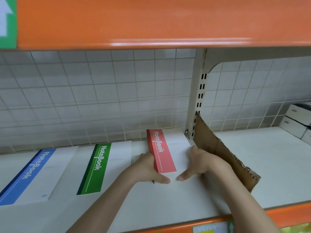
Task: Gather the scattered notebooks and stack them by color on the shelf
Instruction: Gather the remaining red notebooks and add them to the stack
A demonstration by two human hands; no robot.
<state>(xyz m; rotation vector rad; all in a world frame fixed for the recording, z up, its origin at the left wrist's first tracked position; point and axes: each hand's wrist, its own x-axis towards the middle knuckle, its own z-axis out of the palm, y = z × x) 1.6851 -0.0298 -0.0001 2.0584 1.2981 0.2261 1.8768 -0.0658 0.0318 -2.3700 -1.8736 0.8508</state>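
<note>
Both hands frame the red notebook stack (165,151) on the white shelf (168,197). Left hand (148,169) lies against the stack's red spine edge, fingers curled along that side and thumb stretched across the near end; whether it grips or merely presses cannot be told. Right hand (200,161) rests on the stack's white right portion, fingers flat and fairly straight, thumb pointing inward toward the left thumb, the two thumb tips close but apart just in front of the stack's near edge. Between the hands, the red band bearing the word "NoteBook" runs away from the person toward the back panel.

Left of the left hand, near but not touching it, lies the green notebook stack (99,167); farther left again lies the blue notebook stack (33,175), both flat on the same shelf. Just beyond the right hand stands a brown cardboard divider (223,157), upright, close to the wrist. Behind the hands rises a white wire-grid back panel (101,98) with a slotted upright post (199,98). Far right of the right hand, past the divider, sit white boxes (297,121). Overhead runs an orange shelf fascia (151,22).
</note>
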